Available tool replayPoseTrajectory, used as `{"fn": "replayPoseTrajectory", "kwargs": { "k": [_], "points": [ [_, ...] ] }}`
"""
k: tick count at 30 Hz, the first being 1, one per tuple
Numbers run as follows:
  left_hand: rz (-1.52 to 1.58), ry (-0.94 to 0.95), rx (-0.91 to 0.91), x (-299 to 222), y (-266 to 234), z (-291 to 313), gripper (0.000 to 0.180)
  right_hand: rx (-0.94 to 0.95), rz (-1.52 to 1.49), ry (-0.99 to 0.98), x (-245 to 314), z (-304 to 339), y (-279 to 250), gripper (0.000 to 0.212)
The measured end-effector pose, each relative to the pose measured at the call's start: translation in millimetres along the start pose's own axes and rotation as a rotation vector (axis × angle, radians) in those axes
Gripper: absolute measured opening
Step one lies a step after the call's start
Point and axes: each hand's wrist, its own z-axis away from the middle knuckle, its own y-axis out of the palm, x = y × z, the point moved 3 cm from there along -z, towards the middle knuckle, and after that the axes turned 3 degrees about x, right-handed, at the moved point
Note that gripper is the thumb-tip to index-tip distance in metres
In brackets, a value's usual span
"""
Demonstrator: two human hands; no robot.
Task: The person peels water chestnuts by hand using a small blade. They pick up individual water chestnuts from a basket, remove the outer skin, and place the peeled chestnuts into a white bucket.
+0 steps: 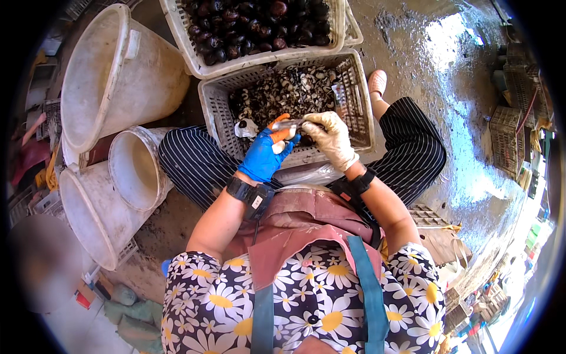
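My left hand (266, 152), in a blue glove with orange covers on some fingers, is closed above the lower crate (363, 112). A slim metal blade (286, 124) lies across its orange fingertips. My right hand (332, 137), in a stained white glove, pinches the blade's right end. Pale patches show among the left fingers; whether they are glove or a held piece I cannot tell. Beneath both hands, the crate holds dark and whitish peelings (295, 88). Dark, round water chestnuts (253, 26) fill the white crate (203, 69) just beyond it.
To the left lie a large whitish tub (138, 71) and smaller buckets (138, 171), tipped on their sides. The floor (413, 65) is wet and muddy. Stacked crates (507, 138) stand along the right. A whitish crumpled thing (246, 128) sits at the crate's left side.
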Motion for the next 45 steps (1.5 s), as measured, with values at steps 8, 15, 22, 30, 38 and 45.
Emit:
{"fn": "replayPoseTrajectory", "kwargs": {
  "k": [8,15,22,30,38,45],
  "points": [
    [-0.031,-0.054,-0.011,-2,4,9,0.032,0.044,-0.246,0.16,-16,10,2,0.018],
    [0.178,-0.114,0.099,0,-5,0,0.031,-0.006,-0.28,0.211,-13,7,-6,0.017],
    [0.11,-0.125,0.071,-3,-3,-2,0.028,-0.015,-0.315,0.293,-37,5,-12,0.018],
    [0.097,-0.123,0.102,-4,-4,1,0.028,-0.037,-0.221,0.339,-50,5,-16,0.019],
    [0.145,-0.121,0.164,-2,-12,0,0.037,0.044,-0.231,0.166,-3,9,1,0.019],
    [0.136,-0.127,0.098,2,-9,1,0.034,0.049,-0.023,-0.086,4,9,-2,0.018]
  ]
}}
